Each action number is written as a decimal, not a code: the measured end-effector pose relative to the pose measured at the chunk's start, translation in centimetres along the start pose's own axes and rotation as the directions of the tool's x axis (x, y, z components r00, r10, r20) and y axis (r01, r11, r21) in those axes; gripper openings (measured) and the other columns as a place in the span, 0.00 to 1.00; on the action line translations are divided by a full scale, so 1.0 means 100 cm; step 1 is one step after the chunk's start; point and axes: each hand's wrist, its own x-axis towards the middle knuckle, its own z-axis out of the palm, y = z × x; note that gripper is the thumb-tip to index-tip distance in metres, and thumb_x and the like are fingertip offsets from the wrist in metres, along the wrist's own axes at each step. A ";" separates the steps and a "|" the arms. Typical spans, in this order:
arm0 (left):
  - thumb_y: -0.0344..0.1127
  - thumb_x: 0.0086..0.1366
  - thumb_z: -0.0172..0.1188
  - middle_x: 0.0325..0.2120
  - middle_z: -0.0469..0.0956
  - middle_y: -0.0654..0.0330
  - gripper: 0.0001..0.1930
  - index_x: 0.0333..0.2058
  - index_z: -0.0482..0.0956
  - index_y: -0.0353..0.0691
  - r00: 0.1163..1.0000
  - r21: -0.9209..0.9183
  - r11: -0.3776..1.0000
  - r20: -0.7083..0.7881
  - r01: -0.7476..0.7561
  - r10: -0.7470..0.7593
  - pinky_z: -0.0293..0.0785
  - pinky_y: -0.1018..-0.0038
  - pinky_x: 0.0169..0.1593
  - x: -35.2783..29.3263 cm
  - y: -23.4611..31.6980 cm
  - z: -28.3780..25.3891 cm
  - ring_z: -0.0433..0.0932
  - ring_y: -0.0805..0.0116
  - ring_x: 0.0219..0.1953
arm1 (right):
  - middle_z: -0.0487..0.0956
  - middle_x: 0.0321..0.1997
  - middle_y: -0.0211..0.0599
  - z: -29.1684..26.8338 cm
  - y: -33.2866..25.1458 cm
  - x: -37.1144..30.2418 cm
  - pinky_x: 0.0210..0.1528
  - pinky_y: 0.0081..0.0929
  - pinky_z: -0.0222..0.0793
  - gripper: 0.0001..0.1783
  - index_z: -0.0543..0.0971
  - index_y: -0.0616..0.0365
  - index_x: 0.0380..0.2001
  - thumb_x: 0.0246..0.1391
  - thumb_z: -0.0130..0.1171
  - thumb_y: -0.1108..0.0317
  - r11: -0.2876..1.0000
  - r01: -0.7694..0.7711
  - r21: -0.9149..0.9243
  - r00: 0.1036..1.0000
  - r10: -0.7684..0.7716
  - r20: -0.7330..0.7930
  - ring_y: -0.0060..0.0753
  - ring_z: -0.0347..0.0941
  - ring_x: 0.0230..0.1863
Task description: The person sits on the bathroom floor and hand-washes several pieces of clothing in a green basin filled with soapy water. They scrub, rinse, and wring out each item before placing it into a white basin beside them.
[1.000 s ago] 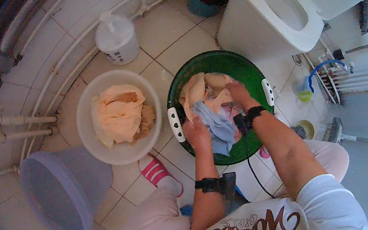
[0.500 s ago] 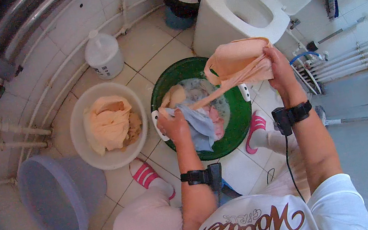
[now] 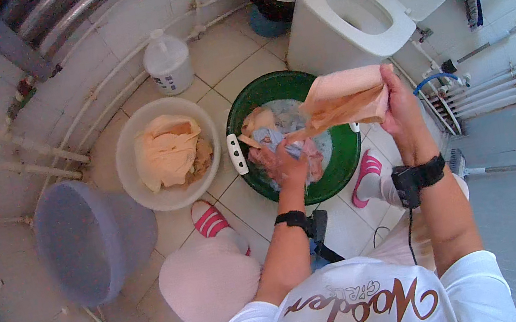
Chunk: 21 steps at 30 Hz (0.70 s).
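Observation:
A soaked peach cloth (image 3: 349,96) hangs from my right hand (image 3: 400,103), which grips it in closed fingers above the right rim of a green basin (image 3: 341,167). The cloth's narrow twisted end trails left into the basin, close to my left hand (image 3: 290,168). That hand is down among wet laundry, its fingers closed on a light-blue cloth (image 3: 269,137); the fingertips are partly hidden. Pink laundry (image 3: 313,158) and a beige piece (image 3: 259,120) lie around it in sudsy water.
A white basin (image 3: 132,182) with a peach cloth bundle (image 3: 167,150) stands left. Near it are a lavender bucket (image 3: 109,247) and a white jug (image 3: 168,63). A toilet (image 3: 311,29) and black-lined bin (image 3: 268,16) stand behind. My slippered feet flank the green basin.
My left hand has gone down into the basin, lowering the light-blue cloth onto the laundry. My right hand still holds the peach cloth up, now slightly lower. The whole view has shifted.

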 end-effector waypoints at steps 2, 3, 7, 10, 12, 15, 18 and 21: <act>0.38 0.50 0.68 0.60 0.60 0.45 0.22 0.44 0.74 0.40 0.994 0.029 0.998 -0.094 -0.053 0.055 0.58 0.58 0.62 0.006 -0.020 0.000 0.54 0.45 0.65 | 0.76 0.48 0.43 0.003 -0.012 -0.011 0.53 0.41 0.72 0.18 0.69 0.59 0.49 0.66 0.46 0.56 1.000 0.028 -0.009 0.999 -0.028 0.042 0.41 0.74 0.49; 0.37 0.50 0.68 0.58 0.63 0.46 0.20 0.41 0.75 0.39 0.993 0.038 0.998 -0.103 -0.059 0.062 0.63 0.57 0.59 0.009 -0.029 0.001 0.58 0.46 0.63 | 0.75 0.49 0.43 0.005 -0.019 -0.017 0.54 0.41 0.71 0.18 0.69 0.60 0.50 0.66 0.45 0.57 0.999 0.039 -0.016 0.998 -0.038 0.055 0.41 0.74 0.50; 0.33 0.50 0.66 0.44 0.74 0.46 0.16 0.37 0.73 0.36 0.998 -0.103 0.993 0.017 0.063 -0.061 0.72 0.64 0.47 0.028 -0.059 0.005 0.73 0.51 0.47 | 0.75 0.51 0.46 0.001 -0.042 -0.032 0.56 0.40 0.70 0.20 0.68 0.62 0.52 0.67 0.43 0.58 0.993 0.100 -0.059 0.993 -0.096 0.069 0.42 0.73 0.52; 0.29 0.49 0.63 0.36 0.77 0.49 0.18 0.40 0.73 0.35 0.996 -0.354 0.935 -0.063 0.035 -0.061 0.73 0.68 0.40 0.037 -0.066 0.006 0.77 0.56 0.35 | 0.74 0.51 0.46 -0.013 -0.044 -0.033 0.57 0.40 0.69 0.19 0.67 0.62 0.52 0.67 0.43 0.58 0.995 0.098 -0.017 0.990 -0.096 0.106 0.42 0.73 0.52; 0.29 0.51 0.60 0.31 0.78 0.51 0.14 0.38 0.75 0.32 0.999 -0.512 0.858 0.024 0.044 -0.037 0.74 0.67 0.41 0.038 -0.066 0.006 0.78 0.57 0.34 | 0.74 0.51 0.45 -0.027 -0.038 -0.029 0.57 0.40 0.69 0.19 0.67 0.62 0.51 0.67 0.44 0.58 0.996 0.067 0.050 0.992 -0.072 0.108 0.42 0.72 0.53; 0.33 0.50 0.61 0.33 0.79 0.50 0.18 0.40 0.76 0.31 0.998 -0.396 0.918 -0.061 0.005 -0.032 0.74 0.66 0.43 0.041 -0.065 0.009 0.78 0.57 0.36 | 0.75 0.52 0.43 -0.050 -0.023 -0.025 0.58 0.39 0.69 0.20 0.70 0.62 0.51 0.65 0.47 0.57 0.994 0.019 0.105 1.000 -0.018 -0.017 0.40 0.72 0.53; 0.36 0.50 0.64 0.39 0.78 0.48 0.21 0.42 0.74 0.30 1.000 -0.248 0.969 0.018 0.013 -0.009 0.73 0.65 0.47 0.050 -0.072 0.018 0.78 0.55 0.42 | 0.75 0.52 0.43 -0.067 -0.014 -0.026 0.57 0.38 0.69 0.19 0.70 0.62 0.50 0.65 0.47 0.58 0.979 -0.038 0.199 0.999 0.033 0.028 0.40 0.72 0.53; 0.41 0.49 0.67 0.39 0.78 0.47 0.24 0.41 0.74 0.31 0.996 -0.333 0.941 -0.044 0.060 -0.079 0.73 0.64 0.48 0.064 -0.085 0.037 0.77 0.53 0.44 | 0.72 0.52 0.45 -0.072 -0.016 -0.031 0.57 0.42 0.68 0.17 0.66 0.62 0.51 0.66 0.46 0.62 0.980 0.101 0.171 0.981 -0.127 0.148 0.41 0.71 0.53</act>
